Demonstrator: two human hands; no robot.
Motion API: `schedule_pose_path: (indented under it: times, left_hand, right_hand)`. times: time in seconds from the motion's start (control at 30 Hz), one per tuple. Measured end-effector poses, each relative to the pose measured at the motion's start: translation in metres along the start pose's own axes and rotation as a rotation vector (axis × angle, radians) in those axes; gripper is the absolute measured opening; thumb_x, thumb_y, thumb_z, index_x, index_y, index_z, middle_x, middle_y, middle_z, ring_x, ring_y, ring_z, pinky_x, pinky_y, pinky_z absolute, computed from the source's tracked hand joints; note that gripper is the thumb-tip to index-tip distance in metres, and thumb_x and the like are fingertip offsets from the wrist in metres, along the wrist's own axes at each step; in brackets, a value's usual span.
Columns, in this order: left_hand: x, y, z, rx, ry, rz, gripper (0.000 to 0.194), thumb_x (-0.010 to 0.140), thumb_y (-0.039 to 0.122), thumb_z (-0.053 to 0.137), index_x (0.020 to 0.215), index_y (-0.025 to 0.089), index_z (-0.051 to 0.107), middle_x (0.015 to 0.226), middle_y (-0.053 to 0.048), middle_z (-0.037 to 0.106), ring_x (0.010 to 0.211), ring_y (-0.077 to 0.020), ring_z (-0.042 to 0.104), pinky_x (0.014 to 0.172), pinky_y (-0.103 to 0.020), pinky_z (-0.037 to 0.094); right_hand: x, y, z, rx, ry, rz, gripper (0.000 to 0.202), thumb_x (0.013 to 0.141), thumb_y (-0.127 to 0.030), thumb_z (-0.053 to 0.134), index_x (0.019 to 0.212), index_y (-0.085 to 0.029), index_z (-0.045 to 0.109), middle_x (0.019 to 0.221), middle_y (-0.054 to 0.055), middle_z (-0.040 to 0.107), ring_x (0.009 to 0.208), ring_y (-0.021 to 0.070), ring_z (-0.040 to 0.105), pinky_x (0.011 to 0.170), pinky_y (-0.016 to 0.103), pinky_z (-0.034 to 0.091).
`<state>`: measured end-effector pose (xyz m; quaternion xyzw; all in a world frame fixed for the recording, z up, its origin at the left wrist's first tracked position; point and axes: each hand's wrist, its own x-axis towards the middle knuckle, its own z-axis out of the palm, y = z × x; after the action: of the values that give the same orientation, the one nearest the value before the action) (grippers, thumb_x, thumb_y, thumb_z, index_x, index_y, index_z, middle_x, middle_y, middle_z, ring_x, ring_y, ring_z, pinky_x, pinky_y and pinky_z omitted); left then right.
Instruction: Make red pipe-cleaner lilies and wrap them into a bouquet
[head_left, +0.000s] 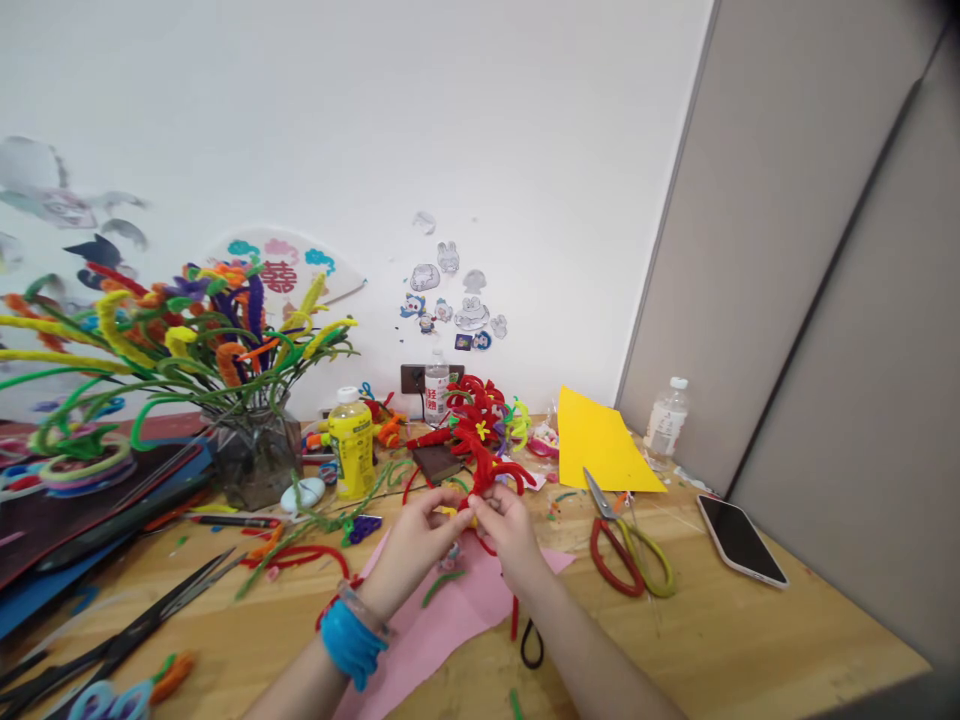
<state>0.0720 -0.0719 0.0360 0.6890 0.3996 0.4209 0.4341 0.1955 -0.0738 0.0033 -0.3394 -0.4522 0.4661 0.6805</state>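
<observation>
Both my hands meet over a sheet of pink paper [442,640], in the middle of the wooden table. Pinched between the fingertips of my left hand [424,535] and my right hand [511,525] is a red pipe-cleaner flower [487,468], its fuzzy loops spreading upward and to the right. A bit of yellow shows under the fingers, partly hidden. Just behind it stands a larger bunch of red pipe-cleaner loops [474,410] with a small yellow flower. A blue band [351,640] circles my left wrist. A short green pipe-cleaner piece [442,588] lies on the paper.
Scissors with red and yellow handles [634,555] and a phone [742,540] lie at right, near yellow paper [604,445]. Left are black scissors [112,645], a yellow bottle [351,445] and a glass vase [256,455] of pipe-cleaner flowers. A clear bottle [666,418] stands by the wall.
</observation>
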Motion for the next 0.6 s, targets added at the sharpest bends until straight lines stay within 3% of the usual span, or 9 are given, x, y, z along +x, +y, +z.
schedule_pose_path:
  times: [0.13,0.23,0.43,0.6]
  left_hand:
    - [-0.004,-0.006,0.002,0.298,0.172,0.264,0.021,0.071,0.035,0.057,0.084,0.017,0.057,0.058,0.003,0.055,0.047,-0.0131,0.05,0.048,-0.024,0.041]
    - [-0.007,-0.012,0.001,0.479,0.212,0.394,0.019,0.075,0.032,0.054,0.088,0.019,0.057,0.075,-0.001,0.062,0.054,-0.0144,0.055,0.057,-0.027,0.045]
    - [-0.005,-0.014,0.001,0.508,0.141,0.277,0.021,0.084,0.034,0.042,0.094,0.02,0.053,0.079,-0.003,0.066,0.061,-0.0177,0.063,0.06,-0.029,0.048]
    - [-0.004,-0.017,0.003,0.524,0.224,0.369,0.024,0.084,0.023,0.036,0.094,0.019,0.058,0.092,-0.008,0.07,0.081,-0.0203,0.066,0.071,-0.031,0.051]
  right_hand:
    - [0.001,0.006,0.001,-0.019,0.097,-0.009,0.035,0.059,-0.044,0.071,0.06,-0.017,0.049,0.045,-0.009,0.041,0.039,0.0046,0.031,0.039,0.019,0.022]
    - [0.0,0.005,-0.001,-0.031,0.148,-0.016,0.034,0.059,-0.044,0.071,0.059,-0.017,0.049,0.044,-0.01,0.039,0.039,0.0048,0.031,0.039,0.019,0.022]
    - [0.004,0.002,-0.005,-0.02,0.235,-0.031,0.035,0.061,-0.045,0.069,0.058,-0.018,0.047,0.047,-0.009,0.041,0.04,0.0052,0.033,0.039,0.019,0.023]
    - [0.004,0.006,-0.002,0.013,0.218,-0.017,0.035,0.06,-0.046,0.069,0.061,-0.018,0.047,0.047,-0.01,0.041,0.038,0.0047,0.032,0.038,0.019,0.024]
